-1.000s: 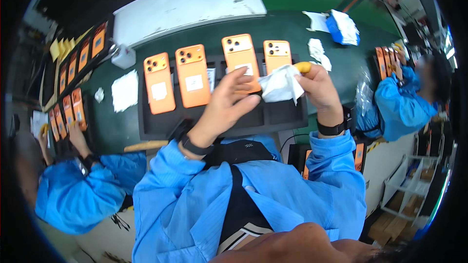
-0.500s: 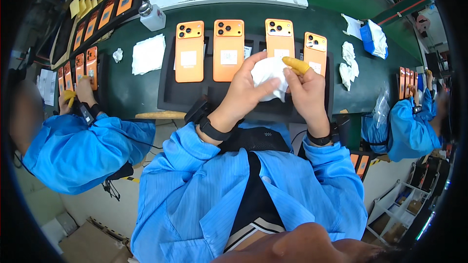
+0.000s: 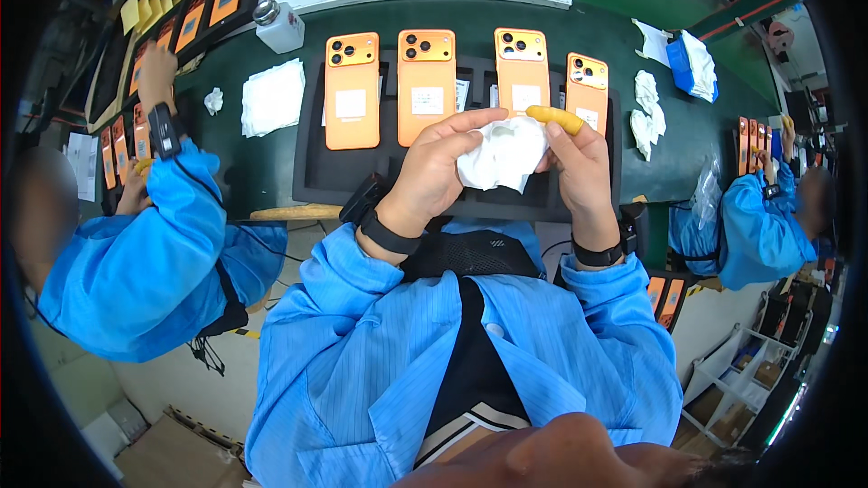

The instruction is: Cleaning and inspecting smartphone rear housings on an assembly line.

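"Head view, working from the left: what's new around the black tray (image 3: pixel 351 179)?"

"Well left of the tray, a co-worker's hand (image 3: pixel 156 70) is raised; 0.5 seconds ago it was lower, by the nearer phones. Closer to the tray on that side lies a white cloth stack (image 3: pixel 273 98), as before."

"And at the tray?"

"4 orange phones (image 3: pixel 353 77) in a row along its far part, same order as earlier. Over the tray's near part, the left hand (image 3: pixel 436 164) pinches the white wipe (image 3: pixel 502 155) between thumb and forefinger; 1 second ago that hand was spread and held nothing."

"The right hand?"

"Right hand (image 3: pixel 583 167) pinches the wipe's other edge, thumb against a finger in a yellow finger cot (image 3: pixel 555 117). 1 second ago the wipe hung from it alone. Right of the tray, crumpled tissues (image 3: pixel 646 117) lie untouched."

"Meaning what for the work?"

"My guess: attention's on the wipe itself, leaving neither hand free for a phone. Whether the left fingertip touches a phone, I can't tell."
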`<state>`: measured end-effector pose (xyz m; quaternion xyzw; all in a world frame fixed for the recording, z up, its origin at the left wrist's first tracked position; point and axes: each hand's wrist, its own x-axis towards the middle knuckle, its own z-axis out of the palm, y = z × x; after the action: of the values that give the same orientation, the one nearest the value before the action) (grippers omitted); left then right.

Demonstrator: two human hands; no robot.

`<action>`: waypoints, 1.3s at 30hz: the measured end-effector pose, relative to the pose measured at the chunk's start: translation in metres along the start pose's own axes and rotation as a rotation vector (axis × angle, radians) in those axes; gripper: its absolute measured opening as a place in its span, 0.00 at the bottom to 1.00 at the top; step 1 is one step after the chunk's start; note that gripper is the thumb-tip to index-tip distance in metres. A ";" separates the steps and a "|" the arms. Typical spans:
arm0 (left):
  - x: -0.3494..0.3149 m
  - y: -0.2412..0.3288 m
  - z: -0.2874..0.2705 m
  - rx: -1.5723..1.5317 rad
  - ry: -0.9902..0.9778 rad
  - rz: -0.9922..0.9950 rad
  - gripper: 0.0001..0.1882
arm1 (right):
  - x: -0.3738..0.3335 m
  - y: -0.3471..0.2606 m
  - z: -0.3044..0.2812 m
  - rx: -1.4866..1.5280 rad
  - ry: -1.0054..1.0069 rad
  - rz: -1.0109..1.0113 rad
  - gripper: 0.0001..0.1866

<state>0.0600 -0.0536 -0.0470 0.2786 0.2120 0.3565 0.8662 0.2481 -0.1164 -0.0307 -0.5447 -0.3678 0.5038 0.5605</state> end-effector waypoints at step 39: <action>-0.010 -0.011 0.006 -0.016 -0.032 -0.185 0.27 | -0.020 -0.041 0.003 -1.030 0.107 -0.993 0.13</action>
<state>0.0618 -0.0692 -0.0478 0.2567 0.2201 0.2722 0.9009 0.2474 -0.1305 0.0124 -0.5323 -0.7353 -0.0758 0.4126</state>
